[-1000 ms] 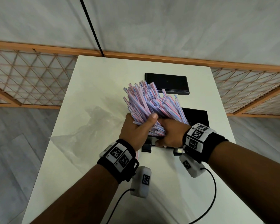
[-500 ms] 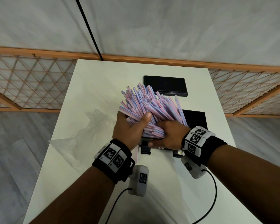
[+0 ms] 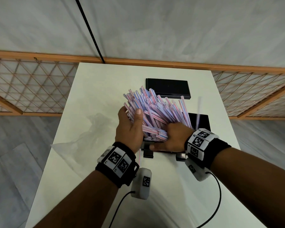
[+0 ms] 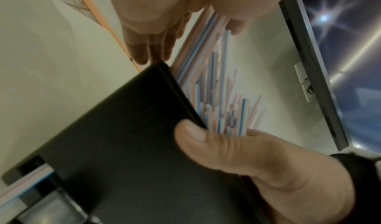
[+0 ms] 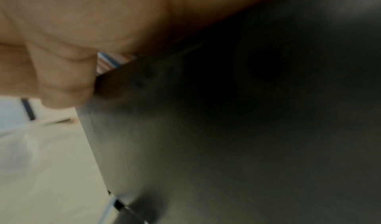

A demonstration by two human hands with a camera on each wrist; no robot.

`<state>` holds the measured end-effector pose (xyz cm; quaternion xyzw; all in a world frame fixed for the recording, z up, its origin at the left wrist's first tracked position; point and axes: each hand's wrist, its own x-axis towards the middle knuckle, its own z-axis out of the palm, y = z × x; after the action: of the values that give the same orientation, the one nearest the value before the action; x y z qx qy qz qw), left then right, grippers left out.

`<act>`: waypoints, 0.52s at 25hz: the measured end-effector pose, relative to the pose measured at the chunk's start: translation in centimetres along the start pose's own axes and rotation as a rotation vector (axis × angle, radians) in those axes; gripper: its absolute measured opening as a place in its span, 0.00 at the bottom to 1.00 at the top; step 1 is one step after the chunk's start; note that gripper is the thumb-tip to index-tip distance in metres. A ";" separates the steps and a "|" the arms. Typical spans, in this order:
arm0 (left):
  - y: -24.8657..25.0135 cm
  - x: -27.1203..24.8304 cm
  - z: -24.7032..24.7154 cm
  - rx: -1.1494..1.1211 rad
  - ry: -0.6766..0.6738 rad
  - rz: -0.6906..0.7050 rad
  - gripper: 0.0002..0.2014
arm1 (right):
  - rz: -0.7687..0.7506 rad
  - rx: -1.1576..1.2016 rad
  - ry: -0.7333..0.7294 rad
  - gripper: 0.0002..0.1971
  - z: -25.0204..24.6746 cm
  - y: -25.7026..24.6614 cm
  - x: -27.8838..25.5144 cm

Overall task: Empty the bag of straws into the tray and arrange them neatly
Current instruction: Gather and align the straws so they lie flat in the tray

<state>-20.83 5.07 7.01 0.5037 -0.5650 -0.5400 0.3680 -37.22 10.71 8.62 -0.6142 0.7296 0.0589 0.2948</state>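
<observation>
A thick bundle of pink-and-blue striped straws (image 3: pixel 158 112) stands fanned out in the black tray (image 3: pixel 200 120), hiding most of it. My left hand (image 3: pixel 130 116) lies along the bundle's left side; the left wrist view shows its fingers (image 4: pixel 148 48) straight, with straws (image 4: pixel 216 97) between them and the thumb. My right hand (image 3: pixel 171 137) grips the straws' lower ends, its thumb (image 4: pixel 206 139) resting on the tray's near wall (image 4: pixel 123 146). In the right wrist view only palm (image 5: pixel 82 31), a few straws (image 5: pixel 109 61) and the dark tray (image 5: pixel 226 129) show.
The empty clear bag (image 3: pixel 82 132) lies crumpled on the white table (image 3: pixel 97 89) left of the tray. A flat black lid (image 3: pixel 168 88) sits behind the straws. One loose straw (image 3: pixel 139 156) lies by the tray's near left corner. Another, blurred (image 3: pixel 199 111), is airborne at right.
My left hand slid up the bundle's left side and loosened from a grip to straight fingers. The straws fanned out wider, and one flew off to the right. The right hand stayed at the base.
</observation>
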 end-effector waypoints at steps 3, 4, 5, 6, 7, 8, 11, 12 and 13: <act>-0.6 0.0 -0.2 0.107 -0.076 -0.033 0.45 | -0.027 0.009 0.000 0.32 0.7 -0.3 -0.1; -0.8 0.2 -0.2 0.127 -0.090 -0.041 0.51 | -0.045 0.032 0.002 0.31 0.8 -0.4 -0.1; -0.8 0.3 -0.2 0.131 -0.086 -0.039 0.54 | -0.048 0.062 -0.002 0.30 0.9 -0.4 0.0; -1.0 0.3 -0.2 0.135 -0.086 -0.036 0.55 | -0.048 0.093 -0.005 0.27 0.9 -0.4 0.1; -1.0 0.3 -0.1 0.138 -0.094 -0.027 0.53 | -0.044 0.125 -0.012 0.25 0.7 -0.5 0.1; -1.2 0.3 0.2 0.142 -0.108 -0.013 0.50 | -0.063 0.153 -0.001 0.25 0.5 -0.6 0.2; -1.5 0.1 0.6 0.148 -0.129 0.017 0.42 | -0.128 0.133 0.082 0.31 0.2 -1.2 0.3; -1.5 0.1 0.5 0.146 -0.129 0.003 0.41 | -0.124 0.096 0.090 0.33 0.2 -1.3 0.2; -1.5 0.1 0.2 0.146 -0.114 -0.021 0.41 | -0.101 0.056 0.082 0.33 0.1 -1.4 0.0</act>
<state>-20.82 5.20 5.48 0.5036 -0.6177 -0.5288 0.2919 -35.91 10.42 8.93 -0.6436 0.7105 -0.0016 0.2844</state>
